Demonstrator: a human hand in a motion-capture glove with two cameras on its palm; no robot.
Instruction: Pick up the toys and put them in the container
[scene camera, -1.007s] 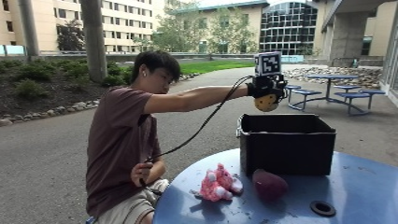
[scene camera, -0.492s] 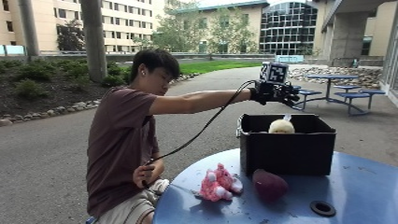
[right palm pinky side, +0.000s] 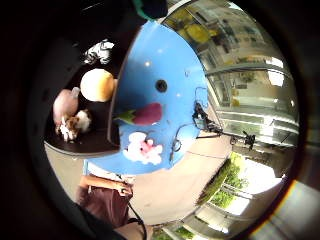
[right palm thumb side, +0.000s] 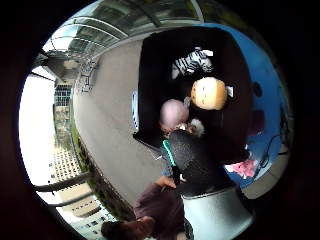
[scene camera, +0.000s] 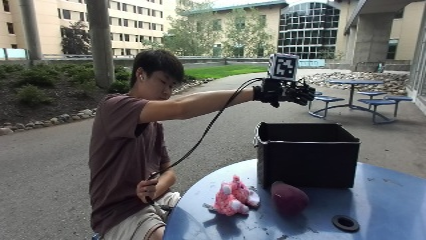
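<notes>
In the outside view my gloved right hand (scene camera: 291, 93) hangs high above the black container (scene camera: 306, 156) with fingers spread and nothing in it. The little finger side palm view looks down into the container (right palm pinky side: 95, 142). Inside lie a yellow round toy (right palm pinky side: 97, 85), a zebra toy (right palm pinky side: 98, 50), a pink round toy (right palm pinky side: 65, 104) and a small brown-and-white toy (right palm pinky side: 75, 125). On the blue table (scene camera: 373, 200), in front of the container, lie a pink plush toy (scene camera: 230, 199) and a dark purple eggplant toy (scene camera: 289, 198). The two are side by side.
A black ring hole (scene camera: 345, 223) sits in the tabletop near the front right. The person sits at the table's left edge, the bare left hand (scene camera: 149, 188) holding a cable. Blue picnic tables (scene camera: 359, 97) stand far behind.
One second ago the hand gripped the yellow round toy above the container. It let go, the toy fell in, and now the hand is open and empty.
</notes>
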